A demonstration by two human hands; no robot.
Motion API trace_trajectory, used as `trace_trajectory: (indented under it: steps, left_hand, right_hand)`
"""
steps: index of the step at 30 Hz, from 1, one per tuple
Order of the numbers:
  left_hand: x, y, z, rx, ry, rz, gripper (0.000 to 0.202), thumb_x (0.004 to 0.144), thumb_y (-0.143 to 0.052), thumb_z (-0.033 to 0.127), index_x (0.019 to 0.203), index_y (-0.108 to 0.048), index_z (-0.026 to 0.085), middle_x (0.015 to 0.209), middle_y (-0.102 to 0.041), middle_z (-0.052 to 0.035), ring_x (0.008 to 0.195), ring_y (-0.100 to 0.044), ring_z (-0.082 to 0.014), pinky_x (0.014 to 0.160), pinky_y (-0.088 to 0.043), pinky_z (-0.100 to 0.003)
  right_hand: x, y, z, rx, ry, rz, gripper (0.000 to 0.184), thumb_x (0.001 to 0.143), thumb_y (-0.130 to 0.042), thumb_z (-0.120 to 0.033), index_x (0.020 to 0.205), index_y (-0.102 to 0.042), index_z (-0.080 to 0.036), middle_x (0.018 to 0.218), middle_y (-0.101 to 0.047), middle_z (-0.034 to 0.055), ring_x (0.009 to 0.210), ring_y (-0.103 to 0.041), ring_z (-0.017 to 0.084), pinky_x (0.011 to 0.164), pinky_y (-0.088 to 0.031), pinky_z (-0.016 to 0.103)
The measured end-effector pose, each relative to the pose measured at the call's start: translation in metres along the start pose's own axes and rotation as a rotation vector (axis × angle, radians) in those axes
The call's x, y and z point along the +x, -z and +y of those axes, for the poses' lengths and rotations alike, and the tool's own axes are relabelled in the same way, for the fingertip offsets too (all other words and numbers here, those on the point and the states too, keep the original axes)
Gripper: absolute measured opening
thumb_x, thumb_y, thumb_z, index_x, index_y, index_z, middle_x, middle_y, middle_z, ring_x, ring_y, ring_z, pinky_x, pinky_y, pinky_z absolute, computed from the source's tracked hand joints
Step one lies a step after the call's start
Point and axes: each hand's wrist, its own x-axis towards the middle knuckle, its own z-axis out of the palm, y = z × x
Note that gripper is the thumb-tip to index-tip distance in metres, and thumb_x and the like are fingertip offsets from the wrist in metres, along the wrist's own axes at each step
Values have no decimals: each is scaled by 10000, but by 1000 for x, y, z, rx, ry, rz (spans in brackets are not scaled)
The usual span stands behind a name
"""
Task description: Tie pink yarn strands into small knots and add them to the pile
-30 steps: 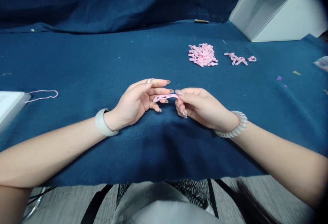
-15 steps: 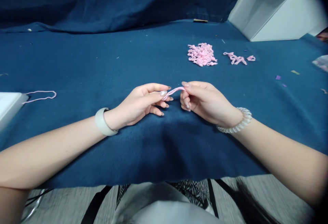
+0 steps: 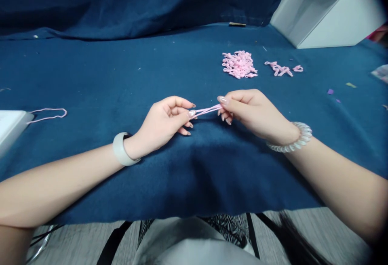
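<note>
A doubled pink cord (image 3: 207, 110) is stretched between my two hands, above the blue cloth. My left hand (image 3: 168, 118) pinches one end between thumb and fingers, the other fingers loosely bent below. My right hand (image 3: 246, 109) pinches the other end between thumb and forefinger. The parts of the cord inside both grips are hidden. Beyond my hands lies a heap of small pink knotted cord loops (image 3: 240, 64), and to its right a smaller group of the same loops (image 3: 282, 69).
A white box (image 3: 13, 125) stands at the left edge, with a pink cord loop (image 3: 57, 113) sticking out from it. White bins (image 3: 330, 18) stand at the back right. Small scraps, among them a purple one (image 3: 330, 91), lie on the blue cloth (image 3: 121, 71).
My right hand has moved slightly right and my left hand slightly left. The cord between them has gone from slack and curved to taut, its strands now lying nearly straight.
</note>
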Motion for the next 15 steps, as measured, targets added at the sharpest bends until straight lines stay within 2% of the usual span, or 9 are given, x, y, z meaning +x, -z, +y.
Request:
trace_trajectory:
  steps: [5, 11, 15]
  left_hand:
    - [-1, 0, -2, 105, -88, 94, 212, 778, -682, 244, 918, -573, 128, 688, -622, -17, 615, -634, -118, 517, -554, -194]
    - [0, 1, -3, 128, -53, 60, 213, 790, -672, 253, 922, -560, 129, 675, -616, -11, 595, -628, -106, 532, -557, -190]
    - [-1, 0, -1, 147, -23, 44, 213, 788, -671, 236, 922, -553, 120, 661, -616, -5, 572, -623, -96, 541, -552, -184]
  right_hand:
    - [1, 6, 0, -120, 8, -49, 416, 822, -611, -511, 623, -628, -146, 582, -579, 34, 532, -499, 90, 541, -396, 230]
    - [3, 11, -1, -145, -43, -152, 430, 834, -584, -523, 658, -651, -136, 585, -594, 37, 533, -516, 96, 548, -403, 235]
    - [3, 13, -3, -141, -54, -144, 433, 825, -594, -525, 648, -641, -133, 577, -588, 33, 530, -507, 91, 551, -406, 232]
